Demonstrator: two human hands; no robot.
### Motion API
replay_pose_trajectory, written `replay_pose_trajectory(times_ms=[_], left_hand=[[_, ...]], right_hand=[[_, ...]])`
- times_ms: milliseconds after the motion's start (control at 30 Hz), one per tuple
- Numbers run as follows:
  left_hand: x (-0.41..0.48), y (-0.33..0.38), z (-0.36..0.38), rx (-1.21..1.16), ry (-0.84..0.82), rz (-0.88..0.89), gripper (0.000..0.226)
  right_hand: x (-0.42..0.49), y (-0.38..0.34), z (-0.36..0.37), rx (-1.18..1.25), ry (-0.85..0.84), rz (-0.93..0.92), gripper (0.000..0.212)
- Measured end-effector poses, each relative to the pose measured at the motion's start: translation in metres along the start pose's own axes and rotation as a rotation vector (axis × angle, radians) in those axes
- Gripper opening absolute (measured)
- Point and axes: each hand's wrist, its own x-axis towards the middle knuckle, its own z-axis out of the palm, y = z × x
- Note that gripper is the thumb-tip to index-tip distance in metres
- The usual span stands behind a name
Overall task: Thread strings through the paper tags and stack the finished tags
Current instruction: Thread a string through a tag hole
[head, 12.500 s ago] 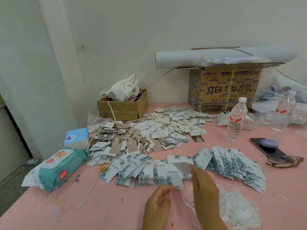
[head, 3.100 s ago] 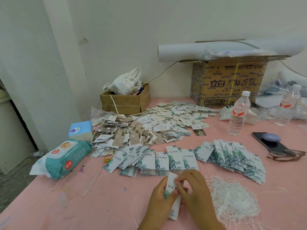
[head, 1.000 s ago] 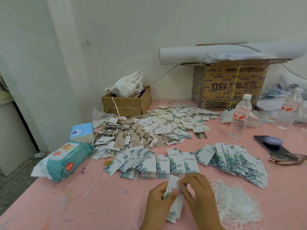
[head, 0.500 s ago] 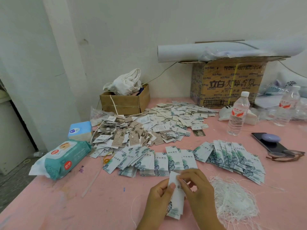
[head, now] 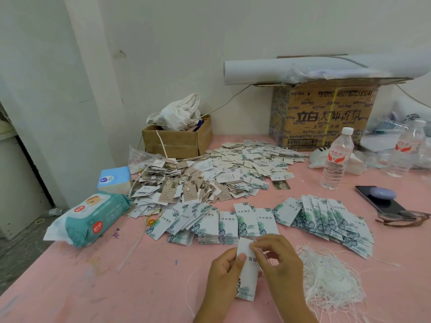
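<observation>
Left hand grips the white leaf-printed paper tag; right hand pinches the tag's top, where the thin white string may slip out.

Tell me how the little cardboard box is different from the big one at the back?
The little box looks much smaller and lower than the big box. The little box is plain brown; the big box is covered in printed writing. A white cloth bulges out of the little box, while a paper roll lies across the big box's top. Both are cardboard and stand on the pink table by the wall.
</observation>
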Motion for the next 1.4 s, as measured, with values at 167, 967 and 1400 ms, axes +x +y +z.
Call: replay_pose_trajectory(times_ms=[167,967,1400], left_hand=[[0.0,0.001,0.001,-0.014,0.007,0.023,0.023],[-0.005,0.006,0.003,0.036,-0.061,-0.014,0.024],[-0.006,0.003,0.004,0.186,-0.054,0.026,0.044]], right_hand=[[-0.001,-0.003,0.0,-0.031,0.043,-0.033,0.032],[-0.001,0.001,-0.002,-0.194,0.043,-0.103,0.037],[-0.001,0.005,-0.004,-0.249,0.023,-0.126,0.026]])
